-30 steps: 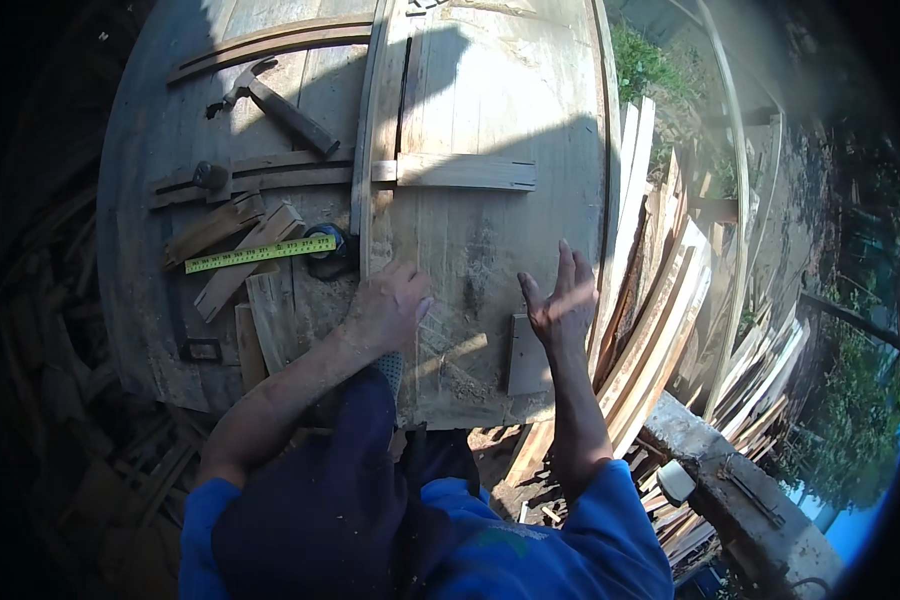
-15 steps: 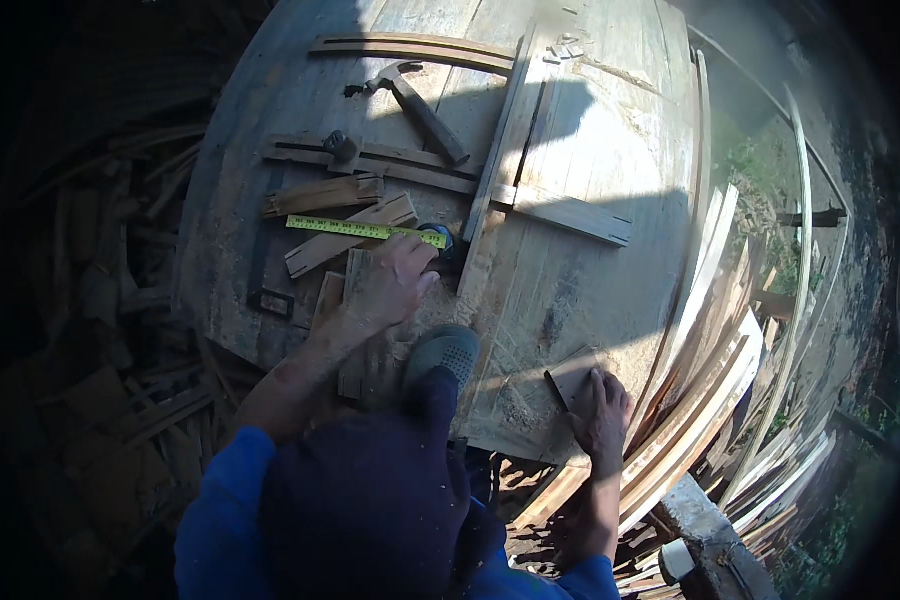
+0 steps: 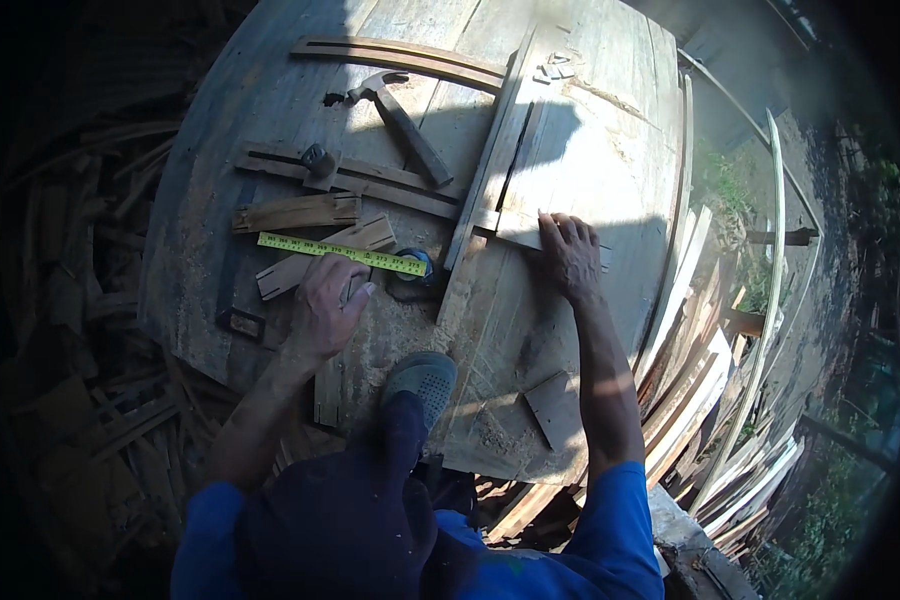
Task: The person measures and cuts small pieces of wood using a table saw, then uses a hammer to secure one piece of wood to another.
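Note:
My left hand [image 3: 330,305] is over a small wood block, fingers curled, thumb apart; what lies under them is hidden. Beside its fingertips runs the yellow blade of a tape measure [image 3: 310,248], pulled out across a short notched block [image 3: 275,280]. The tape's dark case [image 3: 415,285] rests by the long board [image 3: 460,285]. My right hand [image 3: 573,260] reaches over a wooden slat [image 3: 515,230] that meets the long board, its fingers bent across the far edge. Most of that slat is hidden by the hand. A flat square offcut [image 3: 557,410] lies nearer me.
A claw hammer [image 3: 405,130] and slotted wooden rails [image 3: 400,60] lie farther back. Nearer on the left is a dark try square [image 3: 240,322]. My shod foot [image 3: 422,385] stands on the table. Long wood strips [image 3: 685,390] lean at the right edge.
My right hand has left the square offcut and moved forward to the slat. My left hand has drawn back from the tape case toward me. The view has shifted slightly.

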{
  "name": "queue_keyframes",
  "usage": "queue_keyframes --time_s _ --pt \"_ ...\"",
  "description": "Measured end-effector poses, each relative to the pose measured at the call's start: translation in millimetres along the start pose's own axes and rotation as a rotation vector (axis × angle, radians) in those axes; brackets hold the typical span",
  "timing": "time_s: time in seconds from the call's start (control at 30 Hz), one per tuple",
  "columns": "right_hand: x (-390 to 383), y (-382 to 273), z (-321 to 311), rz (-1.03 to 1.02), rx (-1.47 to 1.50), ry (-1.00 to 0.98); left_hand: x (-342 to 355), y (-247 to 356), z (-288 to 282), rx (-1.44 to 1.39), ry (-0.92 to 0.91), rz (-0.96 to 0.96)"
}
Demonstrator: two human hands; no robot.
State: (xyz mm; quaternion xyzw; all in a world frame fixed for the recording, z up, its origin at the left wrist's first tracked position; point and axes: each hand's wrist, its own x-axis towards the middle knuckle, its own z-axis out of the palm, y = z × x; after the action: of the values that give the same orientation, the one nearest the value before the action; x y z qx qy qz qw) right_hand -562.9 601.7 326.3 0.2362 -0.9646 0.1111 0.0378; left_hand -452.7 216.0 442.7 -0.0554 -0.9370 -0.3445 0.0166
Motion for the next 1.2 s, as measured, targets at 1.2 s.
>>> queue_keyframes --time_s 1.2 --pt "39 19 10 0.041 0.003 0.066 206 47 151 0.564 -0.429 0.016"
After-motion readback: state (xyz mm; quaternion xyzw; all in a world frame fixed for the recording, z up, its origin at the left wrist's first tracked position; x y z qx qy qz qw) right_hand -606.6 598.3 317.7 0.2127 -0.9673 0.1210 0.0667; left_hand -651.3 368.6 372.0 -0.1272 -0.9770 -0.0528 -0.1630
